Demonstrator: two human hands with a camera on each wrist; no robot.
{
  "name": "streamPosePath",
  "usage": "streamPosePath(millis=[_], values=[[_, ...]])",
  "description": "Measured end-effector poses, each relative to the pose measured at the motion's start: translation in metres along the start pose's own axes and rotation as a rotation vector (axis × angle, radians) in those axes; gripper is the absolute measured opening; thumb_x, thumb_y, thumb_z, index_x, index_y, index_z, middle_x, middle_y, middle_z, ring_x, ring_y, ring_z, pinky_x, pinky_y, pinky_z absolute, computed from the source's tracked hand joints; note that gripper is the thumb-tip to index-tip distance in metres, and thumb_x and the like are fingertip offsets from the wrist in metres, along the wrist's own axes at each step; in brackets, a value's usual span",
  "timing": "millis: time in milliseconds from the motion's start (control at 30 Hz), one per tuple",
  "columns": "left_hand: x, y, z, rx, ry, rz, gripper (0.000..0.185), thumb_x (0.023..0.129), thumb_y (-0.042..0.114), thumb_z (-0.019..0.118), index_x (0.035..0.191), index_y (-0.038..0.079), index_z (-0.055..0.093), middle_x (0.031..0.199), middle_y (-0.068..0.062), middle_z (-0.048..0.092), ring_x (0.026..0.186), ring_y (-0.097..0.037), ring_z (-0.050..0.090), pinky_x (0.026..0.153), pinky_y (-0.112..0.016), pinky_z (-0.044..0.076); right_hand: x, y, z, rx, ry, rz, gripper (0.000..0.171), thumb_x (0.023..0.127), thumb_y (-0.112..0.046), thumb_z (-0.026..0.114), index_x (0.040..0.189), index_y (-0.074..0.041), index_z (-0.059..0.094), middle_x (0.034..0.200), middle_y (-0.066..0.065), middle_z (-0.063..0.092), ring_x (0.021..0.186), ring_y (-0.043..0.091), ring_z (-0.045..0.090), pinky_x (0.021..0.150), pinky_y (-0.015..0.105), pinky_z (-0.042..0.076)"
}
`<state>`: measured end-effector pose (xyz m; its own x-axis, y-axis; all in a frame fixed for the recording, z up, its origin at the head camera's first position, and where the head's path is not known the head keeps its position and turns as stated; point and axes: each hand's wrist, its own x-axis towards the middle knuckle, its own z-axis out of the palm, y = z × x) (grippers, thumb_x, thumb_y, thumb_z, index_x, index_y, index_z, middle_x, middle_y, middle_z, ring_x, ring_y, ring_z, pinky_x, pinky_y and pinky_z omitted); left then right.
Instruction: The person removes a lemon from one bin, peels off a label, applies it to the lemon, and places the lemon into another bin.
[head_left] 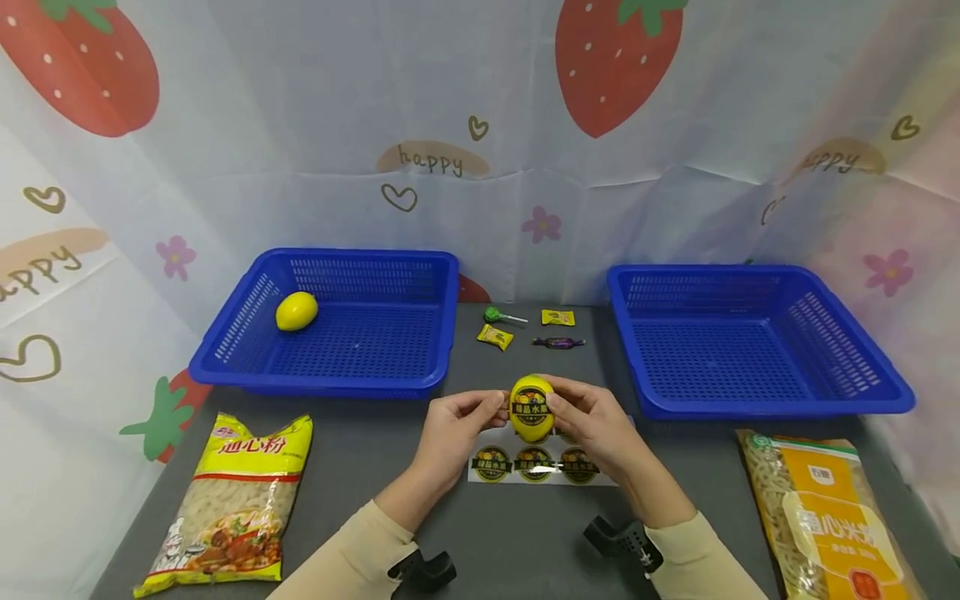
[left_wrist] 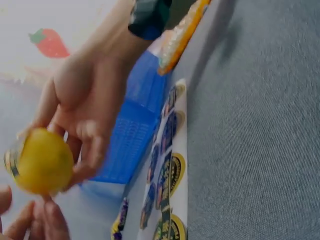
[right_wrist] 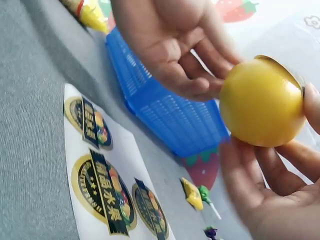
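Note:
A yellow lemon (head_left: 531,429) is held up over the sticker sheet, with a round black-and-gold fruit sticker (head_left: 529,406) on the side facing the head camera. My right hand (head_left: 600,421) grips it, thumb at the sticker's edge and fingers behind. From the other side, my left hand (head_left: 461,429) pinches the lemon's edge with its fingertips. In the right wrist view, the lemon (right_wrist: 262,105) sits between both hands, and the sticker's edge curves along its far side. Below lies the white sticker sheet (head_left: 522,478) with several matching round stickers.
A blue basket (head_left: 360,385) at back left holds another lemon (head_left: 297,311); a second blue basket (head_left: 772,406) stands at back right. Between them lie a green lollipop (head_left: 492,314) and several wrapped candies (head_left: 558,342). Noodle bags flank the hands, left (head_left: 240,500) and right (head_left: 832,517).

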<state>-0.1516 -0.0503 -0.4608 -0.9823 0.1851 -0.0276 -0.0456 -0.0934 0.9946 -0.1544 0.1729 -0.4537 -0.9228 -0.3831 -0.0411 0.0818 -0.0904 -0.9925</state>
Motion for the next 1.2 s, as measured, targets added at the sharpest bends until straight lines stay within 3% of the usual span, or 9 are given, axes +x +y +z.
streamPosePath(millis=[167, 233, 367, 500, 633, 733, 867, 1033, 1200], values=[[-0.007, 0.008, 0.009, 0.217, -0.006, 0.036, 0.050, 0.088, 0.043, 0.077, 0.127, 0.012, 0.070, 0.115, -0.007, 0.074, 0.101, -0.018, 0.072, 0.081, -0.032, 0.059, 0.000, 0.000, 0.003, -0.143, 0.032, -0.048, 0.046, 0.105, -0.026, 0.056, 0.146, -0.006, 0.052, 0.133, 0.014, 0.061, 0.108, 0.014, 0.066, 0.093, 0.036, 0.056], [-0.009, 0.011, 0.011, 0.257, -0.012, 0.042, 0.056, 0.087, 0.046, 0.078, 0.130, 0.012, 0.068, 0.116, -0.007, 0.074, 0.102, -0.019, 0.072, 0.077, -0.031, 0.059, -0.001, 0.000, 0.005, -0.170, 0.034, -0.061, 0.045, 0.105, -0.026, 0.057, 0.145, -0.007, 0.054, 0.134, 0.015, 0.061, 0.109, 0.014, 0.065, 0.093, 0.035, 0.056], [-0.009, 0.014, 0.014, 0.272, -0.027, 0.057, 0.057, 0.087, 0.046, 0.078, 0.130, 0.010, 0.067, 0.115, -0.009, 0.075, 0.099, -0.019, 0.074, 0.071, -0.035, 0.060, -0.003, -0.001, 0.006, -0.206, 0.024, -0.083, 0.043, 0.105, -0.025, 0.055, 0.145, -0.007, 0.054, 0.136, 0.018, 0.061, 0.110, 0.013, 0.066, 0.092, 0.033, 0.056], [-0.008, 0.016, 0.014, 0.243, -0.055, 0.024, 0.055, 0.088, 0.042, 0.078, 0.131, 0.008, 0.067, 0.117, -0.011, 0.074, 0.100, -0.020, 0.074, 0.072, -0.036, 0.059, -0.004, -0.003, 0.007, -0.284, 0.032, -0.096, 0.043, 0.106, -0.029, 0.053, 0.145, -0.010, 0.055, 0.135, 0.015, 0.063, 0.105, 0.015, 0.068, 0.089, 0.040, 0.057], [-0.007, 0.014, 0.013, 0.193, -0.075, -0.013, 0.058, 0.088, 0.038, 0.079, 0.133, 0.005, 0.065, 0.117, -0.014, 0.074, 0.100, -0.021, 0.073, 0.075, -0.036, 0.059, -0.004, -0.005, 0.008, -0.391, 0.036, -0.088, 0.046, 0.107, -0.033, 0.050, 0.148, -0.012, 0.052, 0.123, 0.013, 0.069, 0.066, 0.015, 0.059, 0.073, 0.041, 0.057], [-0.006, 0.012, 0.013, 0.199, -0.065, -0.011, 0.059, 0.087, 0.038, 0.080, 0.133, 0.004, 0.064, 0.115, -0.013, 0.074, 0.098, -0.020, 0.073, 0.075, -0.033, 0.059, -0.004, -0.008, 0.009, -0.448, 0.042, -0.093, 0.048, 0.108, -0.035, 0.048, 0.150, -0.012, 0.049, 0.126, 0.014, 0.068, 0.070, 0.016, 0.064, 0.077, 0.040, 0.059], [-0.006, 0.011, 0.014, 0.219, -0.044, -0.005, 0.056, 0.089, 0.037, 0.078, 0.133, 0.006, 0.064, 0.112, -0.012, 0.074, 0.096, -0.020, 0.073, 0.074, -0.042, 0.059, -0.010, -0.021, 0.010, -0.560, 0.092, -0.143, 0.048, 0.107, -0.036, 0.049, 0.151, -0.017, 0.048, 0.140, 0.011, 0.062, 0.115, 0.023, 0.067, 0.095, 0.047, 0.055], [-0.007, 0.012, 0.017, 0.201, -0.063, -0.024, 0.055, 0.093, 0.034, 0.073, 0.137, 0.004, 0.059, 0.118, -0.013, 0.072, 0.104, -0.021, 0.070, 0.083, -0.040, 0.058, -0.021, -0.043, 0.000, -0.641, 0.157, -0.200, 0.044, 0.106, -0.034, 0.052, 0.149, -0.024, 0.050, 0.139, 0.007, 0.063, 0.119, 0.023, 0.064, 0.088, 0.038, 0.057], [-0.008, 0.012, 0.022, 0.090, -0.083, -0.042, 0.054, 0.098, 0.024, 0.065, 0.143, -0.001, 0.050, 0.122, -0.021, 0.065, 0.098, -0.022, 0.069, 0.082, -0.043, 0.060, -0.029, -0.055, -0.016, -0.671, 0.189, -0.221, 0.042, 0.107, -0.030, 0.052, 0.148, -0.024, 0.051, 0.137, 0.006, 0.064, 0.116, 0.022, 0.065, 0.085, 0.027, 0.056]])
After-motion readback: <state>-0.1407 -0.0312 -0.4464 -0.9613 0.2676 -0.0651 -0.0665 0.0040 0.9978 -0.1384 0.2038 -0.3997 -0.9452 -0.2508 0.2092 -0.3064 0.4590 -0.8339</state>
